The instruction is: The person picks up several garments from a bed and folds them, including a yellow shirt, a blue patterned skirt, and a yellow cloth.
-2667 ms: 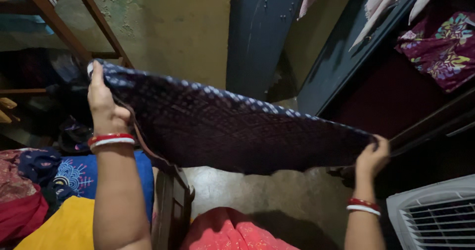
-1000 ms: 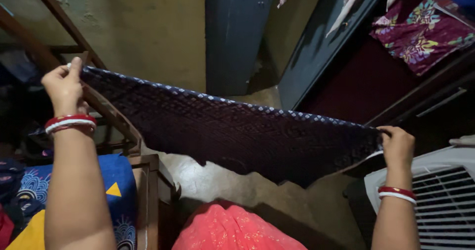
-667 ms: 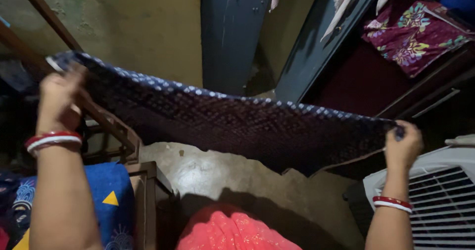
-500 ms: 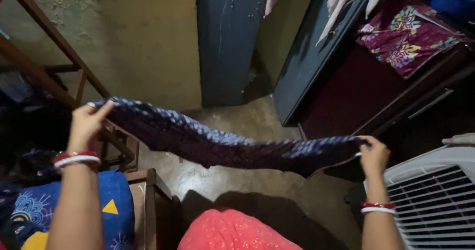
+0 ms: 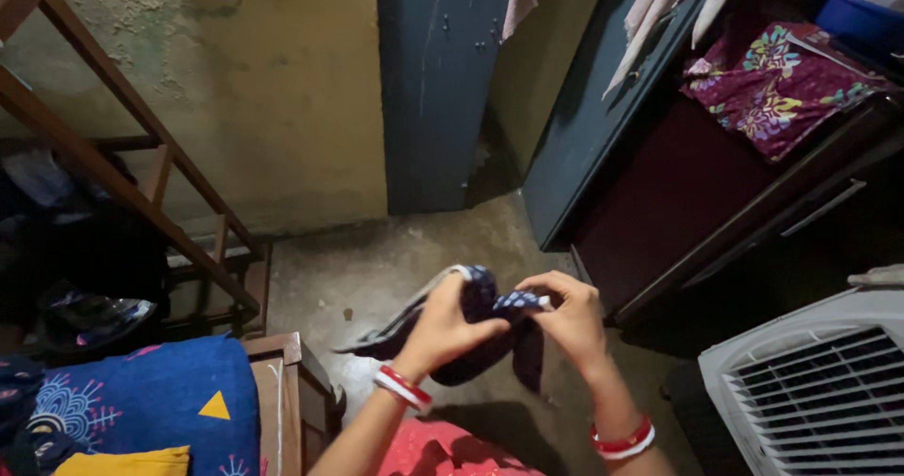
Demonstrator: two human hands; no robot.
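Both hands, the left hand and the right hand, meet at chest height and grasp the bunched dark blue patterned cloth, which hangs above the concrete floor.

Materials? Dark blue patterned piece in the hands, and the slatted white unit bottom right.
Dark blue cloth: looks like thin woven fabric, matte, small white print; it bunches and droops limply between left hand and right hand. White unit: probably moulded plastic, smooth and slightly glossy, with uniform louvred grille slats.

Bare concrete floor, white cooler
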